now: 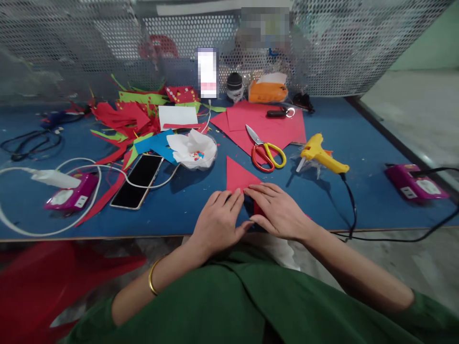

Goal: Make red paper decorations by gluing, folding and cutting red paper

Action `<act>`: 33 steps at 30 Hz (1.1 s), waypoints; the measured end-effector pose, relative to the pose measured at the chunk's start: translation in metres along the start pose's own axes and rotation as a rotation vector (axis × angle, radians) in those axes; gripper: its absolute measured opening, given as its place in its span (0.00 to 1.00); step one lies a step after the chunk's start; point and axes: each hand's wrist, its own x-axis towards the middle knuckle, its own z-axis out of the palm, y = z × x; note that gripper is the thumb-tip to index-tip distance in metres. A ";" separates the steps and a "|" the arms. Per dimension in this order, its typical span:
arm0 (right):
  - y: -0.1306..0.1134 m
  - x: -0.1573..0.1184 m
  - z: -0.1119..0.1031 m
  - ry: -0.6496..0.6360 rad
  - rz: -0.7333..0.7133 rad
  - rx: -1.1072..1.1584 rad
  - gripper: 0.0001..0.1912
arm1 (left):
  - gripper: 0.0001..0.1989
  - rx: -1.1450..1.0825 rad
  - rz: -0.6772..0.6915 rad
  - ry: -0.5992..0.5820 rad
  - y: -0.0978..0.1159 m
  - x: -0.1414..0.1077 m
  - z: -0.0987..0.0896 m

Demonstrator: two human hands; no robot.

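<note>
A folded piece of red paper (239, 173) lies near the front edge of the blue table, its pointed corner facing away from me. My left hand (219, 217) has its fingertips on the paper's near left part, thumb pointing inward. From the other side, my right hand (278, 210) holds the paper with bent fingers on top, and its thumb meets the left thumb. The paper's lower part is largely hidden under both hands. Beyond it lie scissors (263, 149) with one red and one yellow handle loop, their blades closed.
A yellow glue gun (322, 155) rests at right, its black cord running past a purple socket block (416, 181). Red sheets (247, 119) lie behind the scissors. Leftward are a white paper-lined bowl (211, 157), a phone (138, 181), a white cable and paper scraps (122, 117).
</note>
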 end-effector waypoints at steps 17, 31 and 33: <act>0.009 0.048 -0.001 0.033 0.820 0.084 0.22 | 0.18 -0.247 -0.603 -0.060 -0.030 0.036 -0.006; 0.020 0.049 0.001 0.382 0.937 0.698 0.21 | 0.18 -0.855 -0.762 0.283 -0.046 0.046 0.006; 0.020 0.054 -0.002 0.482 0.938 0.846 0.23 | 0.19 -1.033 -0.813 0.306 -0.046 0.056 0.006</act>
